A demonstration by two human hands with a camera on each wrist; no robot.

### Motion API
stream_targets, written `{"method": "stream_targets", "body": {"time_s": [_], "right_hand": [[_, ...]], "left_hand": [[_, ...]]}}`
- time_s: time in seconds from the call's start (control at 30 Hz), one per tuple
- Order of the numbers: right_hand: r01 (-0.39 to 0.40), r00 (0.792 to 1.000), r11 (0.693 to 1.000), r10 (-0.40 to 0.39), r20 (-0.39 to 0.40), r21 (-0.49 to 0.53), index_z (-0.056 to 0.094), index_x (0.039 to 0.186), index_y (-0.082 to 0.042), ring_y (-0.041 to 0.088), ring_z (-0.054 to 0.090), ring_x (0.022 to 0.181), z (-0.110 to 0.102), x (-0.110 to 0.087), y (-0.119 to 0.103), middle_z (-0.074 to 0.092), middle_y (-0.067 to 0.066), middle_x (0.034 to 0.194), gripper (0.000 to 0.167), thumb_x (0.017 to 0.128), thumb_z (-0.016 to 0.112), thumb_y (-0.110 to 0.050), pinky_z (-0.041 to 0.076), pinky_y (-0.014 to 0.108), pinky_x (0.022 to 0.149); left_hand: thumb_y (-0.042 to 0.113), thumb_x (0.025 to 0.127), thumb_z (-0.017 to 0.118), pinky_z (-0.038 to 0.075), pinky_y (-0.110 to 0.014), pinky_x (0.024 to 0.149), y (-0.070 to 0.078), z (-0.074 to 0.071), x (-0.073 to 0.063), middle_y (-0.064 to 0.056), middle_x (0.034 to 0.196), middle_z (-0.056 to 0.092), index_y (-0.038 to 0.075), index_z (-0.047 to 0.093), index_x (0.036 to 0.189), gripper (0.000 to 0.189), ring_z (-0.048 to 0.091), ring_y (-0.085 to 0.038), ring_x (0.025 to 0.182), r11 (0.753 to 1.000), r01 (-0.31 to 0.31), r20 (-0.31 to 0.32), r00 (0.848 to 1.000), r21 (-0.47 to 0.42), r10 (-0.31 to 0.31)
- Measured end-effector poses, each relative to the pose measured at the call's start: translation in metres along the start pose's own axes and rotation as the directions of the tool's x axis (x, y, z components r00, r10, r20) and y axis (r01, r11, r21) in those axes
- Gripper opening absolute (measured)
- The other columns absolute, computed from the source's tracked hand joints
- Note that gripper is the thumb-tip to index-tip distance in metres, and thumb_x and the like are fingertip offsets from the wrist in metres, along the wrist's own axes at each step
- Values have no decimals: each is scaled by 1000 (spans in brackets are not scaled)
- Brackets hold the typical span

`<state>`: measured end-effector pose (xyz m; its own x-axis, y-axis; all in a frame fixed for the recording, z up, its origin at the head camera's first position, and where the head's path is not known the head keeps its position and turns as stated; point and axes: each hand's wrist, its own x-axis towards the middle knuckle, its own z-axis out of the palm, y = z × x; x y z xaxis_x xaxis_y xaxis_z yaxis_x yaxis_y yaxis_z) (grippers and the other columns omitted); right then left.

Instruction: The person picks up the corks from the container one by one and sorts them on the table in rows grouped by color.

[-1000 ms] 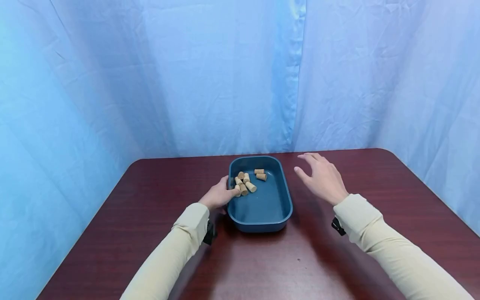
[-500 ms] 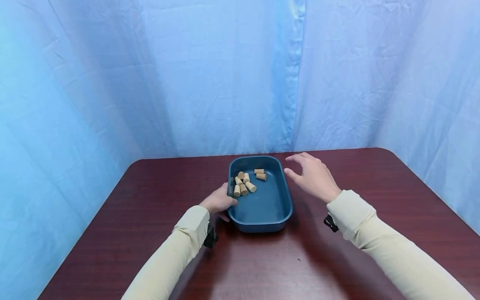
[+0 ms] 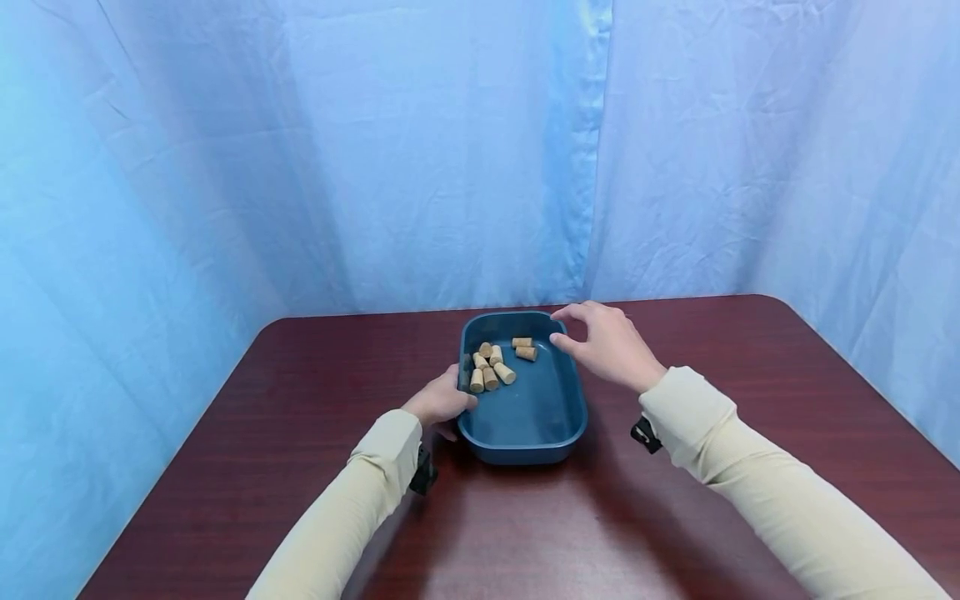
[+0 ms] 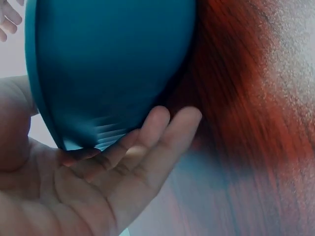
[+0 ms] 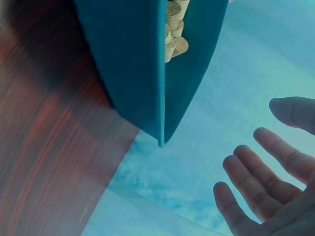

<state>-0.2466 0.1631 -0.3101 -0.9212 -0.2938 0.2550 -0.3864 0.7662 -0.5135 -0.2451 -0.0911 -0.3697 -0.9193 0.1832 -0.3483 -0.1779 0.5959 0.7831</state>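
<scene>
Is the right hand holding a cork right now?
No, the right hand holds nothing, and the corks lie inside the blue tray.

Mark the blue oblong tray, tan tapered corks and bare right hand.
Blue oblong tray (image 3: 527, 419), head view: inner floor.
Tan tapered corks (image 3: 490, 377), head view: one cork's side.
Bare right hand (image 3: 611, 347), head view: its back.

Dark red wood-grain counter (image 3: 262, 433) with rounded far corners, pale blue curtains (image 3: 450, 167) behind the counter and along its left and right, cloth creased, soft sheen on the counter's near part
</scene>
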Motion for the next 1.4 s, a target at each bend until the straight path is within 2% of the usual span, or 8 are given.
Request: {"method": "stream_targets", "body": {"time_s": [0.1, 0.23, 0.33, 0.47, 0.57, 0.73, 1.0, 1.4], "right_hand": [[-6, 1000, 1000, 6, 15, 3, 65, 132, -1, 39, 56, 124, 0, 1, -1, 61, 21, 135, 39, 99, 67, -21, 46, 58, 100], [-11, 999, 1000, 11, 30, 9, 64, 133, -1, 40, 55, 125, 1, 2, -1, 60, 22, 136, 39, 100, 67, -21, 47, 58, 100], [-15, 999, 1000, 15, 39, 13, 64, 134, -1, 40, 54, 125, 0, 3, -1, 60, 22, 137, 40, 99, 67, -21, 47, 59, 100], [-23, 999, 999, 22, 48, 22, 65, 133, -2, 40, 55, 123, 0, 4, -1, 60, 22, 135, 39, 99, 67, -20, 48, 58, 99], [-35, 998, 999, 32, 59, 37, 64, 134, -3, 39, 56, 122, 0, 5, 0, 62, 22, 132, 39, 99, 67, -21, 48, 57, 98], [-57, 995, 995, 51, 85, 79, 64, 135, -4, 38, 56, 122, -1, 8, 0, 62, 21, 132, 40, 99, 67, -21, 49, 56, 97], [-101, 987, 979, 76, 142, 175, 63, 135, -4, 37, 58, 121, -1, 16, -4, 62, 20, 132, 40, 98, 69, -19, 51, 53, 96], [-177, 966, 949, 117, 230, 260, 63, 136, -5, 35, 57, 124, 5, 32, -6, 60, 20, 135, 42, 96, 71, -13, 50, 50, 99]], "left_hand": [[7, 100, 56, 61, -48, 66, 2, 0, 1, -26, 151, 42, 5, 23, 159, 67, 65, -39, 103, 1000, 5, -5, 1000, 5, -5], [8, 100, 56, 60, -46, 66, 3, -1, 3, -26, 148, 45, 3, 28, 157, 64, 63, -38, 105, 999, 11, -7, 1000, 33, -10], [11, 100, 56, 59, -48, 78, 4, -2, 3, -25, 148, 46, 2, 30, 157, 63, 61, -37, 112, 998, 17, -27, 1000, 62, -15], [17, 101, 57, 51, -55, 97, 5, -2, 2, -23, 151, 45, 1, 33, 157, 63, 55, -37, 126, 995, 43, -69, 997, 91, -36], [20, 101, 58, 49, -57, 100, 6, -3, 1, -22, 152, 45, 1, 34, 156, 63, 53, -38, 129, 992, 47, -80, 996, 114, -38], [19, 102, 57, 44, -54, 107, 9, -5, 0, -23, 154, 42, -2, 32, 157, 63, 48, -38, 134, 989, 15, -55, 998, 146, -7], [18, 102, 57, 38, -56, 112, 6, -11, 2, -22, 160, 33, -1, 26, 159, 68, 41, -38, 140, 990, 53, -31, 998, 127, -49], [19, 103, 55, 36, -57, 113, 5, -11, 3, -21, 161, 31, -1, 24, 160, 68, 38, -39, 143, 987, 43, -7, 999, 154, -43]]}}
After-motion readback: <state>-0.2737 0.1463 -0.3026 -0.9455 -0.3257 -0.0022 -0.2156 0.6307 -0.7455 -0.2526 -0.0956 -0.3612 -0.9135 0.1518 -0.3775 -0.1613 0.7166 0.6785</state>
